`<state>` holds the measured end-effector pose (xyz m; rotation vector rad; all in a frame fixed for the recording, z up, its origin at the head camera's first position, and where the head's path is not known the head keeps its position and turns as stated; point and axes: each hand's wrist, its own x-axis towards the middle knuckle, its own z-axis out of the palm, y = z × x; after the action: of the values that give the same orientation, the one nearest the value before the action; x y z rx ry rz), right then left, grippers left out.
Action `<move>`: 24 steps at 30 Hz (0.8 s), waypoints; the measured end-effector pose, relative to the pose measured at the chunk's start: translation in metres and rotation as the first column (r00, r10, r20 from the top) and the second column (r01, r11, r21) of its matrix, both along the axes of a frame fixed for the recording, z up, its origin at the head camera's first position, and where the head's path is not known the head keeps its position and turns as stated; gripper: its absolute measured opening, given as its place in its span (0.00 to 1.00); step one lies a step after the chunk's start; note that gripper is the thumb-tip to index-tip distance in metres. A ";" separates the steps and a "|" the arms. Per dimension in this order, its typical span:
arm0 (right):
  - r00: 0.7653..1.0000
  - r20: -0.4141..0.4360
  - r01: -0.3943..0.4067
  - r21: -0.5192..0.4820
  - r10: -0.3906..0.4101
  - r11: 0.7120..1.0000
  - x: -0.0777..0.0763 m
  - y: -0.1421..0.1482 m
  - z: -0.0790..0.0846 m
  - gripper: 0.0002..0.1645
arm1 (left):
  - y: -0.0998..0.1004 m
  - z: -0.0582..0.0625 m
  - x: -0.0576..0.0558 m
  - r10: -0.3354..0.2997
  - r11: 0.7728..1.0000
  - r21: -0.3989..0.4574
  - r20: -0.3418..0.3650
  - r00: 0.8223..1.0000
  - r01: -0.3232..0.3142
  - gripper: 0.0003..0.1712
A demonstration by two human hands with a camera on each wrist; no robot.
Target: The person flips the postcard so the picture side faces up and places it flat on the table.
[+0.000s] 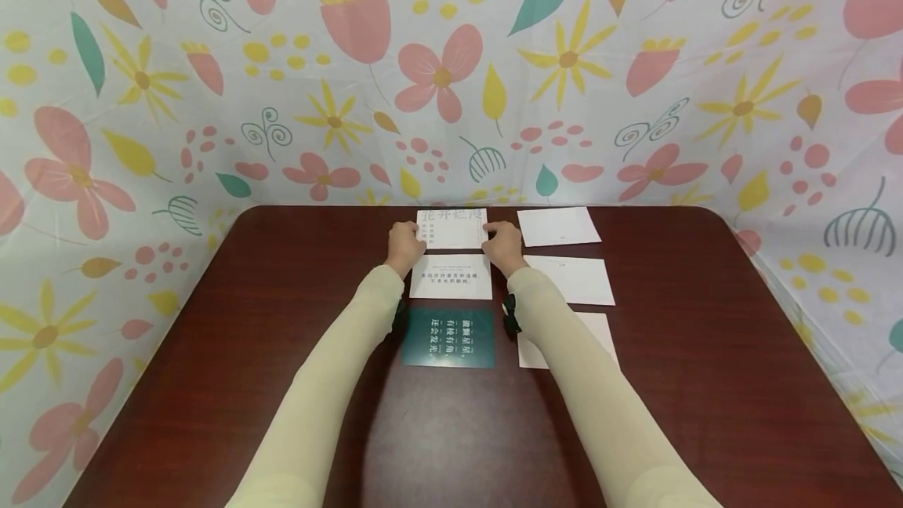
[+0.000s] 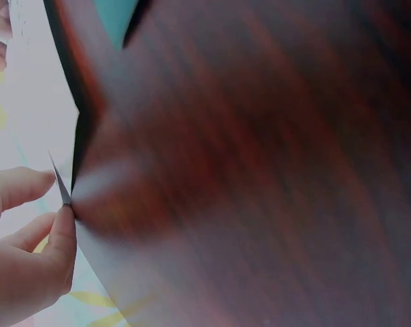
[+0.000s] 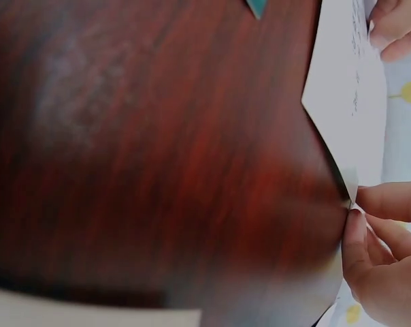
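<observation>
Left hand [image 1: 405, 246] and right hand [image 1: 504, 246] pinch a Chinese-lettered white card [image 1: 453, 230] by its nine- and three-o'clock edges at the table's twelve-o'clock side [image 1: 339, 218], a second lettered card [image 1: 451, 288] then a teal card [image 1: 416, 339] toward six, three white cards [image 1: 574, 281] from three to four.

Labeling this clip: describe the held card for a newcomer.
On the dark red table, follow the left column of cards to its far end. The white card there has large grey characters; unlike its neighbours, it's pinched by the left hand and right hand.
</observation>
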<state>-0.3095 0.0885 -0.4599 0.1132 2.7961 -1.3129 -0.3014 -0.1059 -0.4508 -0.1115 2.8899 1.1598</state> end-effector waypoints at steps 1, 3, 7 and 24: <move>1.000 0.007 0.009 0.000 -0.009 1.000 -0.001 0.000 -0.001 0.27 | 0.000 0.000 -0.001 0.000 1.000 -0.005 0.000 1.000 0.000 0.25; 0.999 0.022 0.024 0.002 -0.024 1.000 -0.004 -0.001 -0.002 0.26 | 0.001 0.000 -0.001 0.000 1.000 -0.006 0.004 1.000 0.000 0.26; 0.999 0.011 0.043 0.012 -0.043 0.999 -0.008 -0.002 -0.005 0.24 | 0.003 -0.001 -0.003 0.003 0.999 -0.032 0.004 1.000 -0.003 0.24; 0.999 -0.027 -0.044 -0.209 0.039 0.977 0.005 0.018 0.011 0.21 | 0.013 0.007 0.005 0.071 0.995 0.079 -0.037 0.997 -0.068 0.22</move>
<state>-0.3044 0.1064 -0.4486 0.0312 2.6414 -1.5973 -0.2964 -0.0931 -0.4440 -0.1909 2.8921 1.2983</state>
